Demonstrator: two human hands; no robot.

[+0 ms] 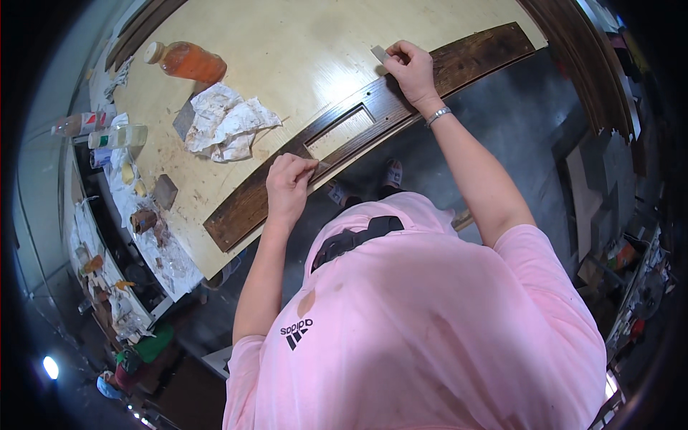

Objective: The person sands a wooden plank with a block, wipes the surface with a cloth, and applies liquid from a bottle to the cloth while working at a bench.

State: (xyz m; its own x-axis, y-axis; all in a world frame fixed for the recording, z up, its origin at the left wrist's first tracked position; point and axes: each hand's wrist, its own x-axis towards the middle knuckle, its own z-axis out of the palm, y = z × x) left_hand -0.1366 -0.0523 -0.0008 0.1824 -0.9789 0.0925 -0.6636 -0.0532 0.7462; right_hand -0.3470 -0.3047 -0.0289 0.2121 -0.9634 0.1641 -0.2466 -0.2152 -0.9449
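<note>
A long dark-brown wooden board (466, 64) with a rectangular cutout and small holes lies slantwise along the near edge of the table. Over its far right part, my right hand (410, 74) pinches a small grey flat piece (379, 54), perhaps sandpaper, which sticks out to the left past the fingertips. My left hand (289, 188) is closed at the board's near edge, just left of the cutout. Something small and pale shows at its fingertips, too little to name.
On the pale tabletop (301, 64) are a bottle of orange liquid (190, 61), crumpled stained paper (226, 122) and a small dark block (165, 191). Two more bottles stand at the left. Dark boards (598, 64) lean at the right. Another person (122, 380) is at lower left.
</note>
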